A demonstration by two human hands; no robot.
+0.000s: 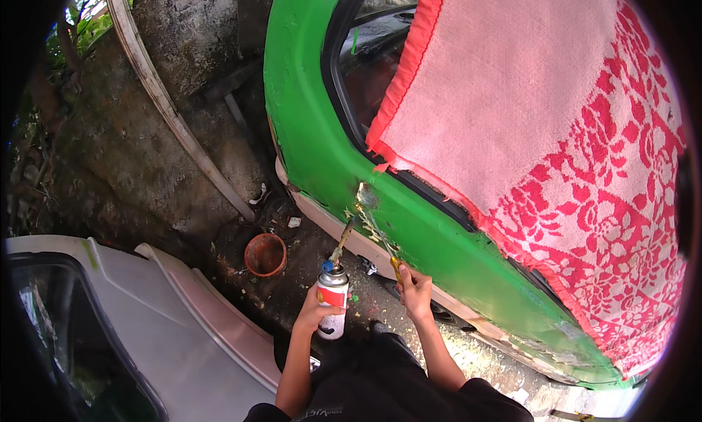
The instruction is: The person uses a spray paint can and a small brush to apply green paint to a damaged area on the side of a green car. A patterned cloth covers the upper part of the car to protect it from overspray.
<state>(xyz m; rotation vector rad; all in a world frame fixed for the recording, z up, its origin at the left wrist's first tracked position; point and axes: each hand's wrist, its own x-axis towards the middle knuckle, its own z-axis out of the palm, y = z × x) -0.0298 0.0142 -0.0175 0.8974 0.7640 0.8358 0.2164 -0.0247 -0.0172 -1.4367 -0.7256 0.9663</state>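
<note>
My left hand (pixel 314 310) is wrapped round a white and red gas canister (pixel 333 298) with a blowtorch head (pixel 341 246) on top. The nozzle points up at the green car body (pixel 307 144), close to a scorched, bare patch (pixel 365 195) with peeling paint. In my right hand (pixel 415 292), the fingers close on the yellow handle of a slim tool (pixel 397 268). Its long thin metal shaft reaches up to the same patch; I cannot tell the exact shape of its tip. No flame can be made out.
A pink and red patterned cloth (pixel 526 93) covers the car's window area on the right. A terracotta pot (pixel 265 255) stands on the littered ground. At lower left is a pale vehicle (pixel 131 290). A curved strip (pixel 175 115) leans against the stained wall (pixel 117 122).
</note>
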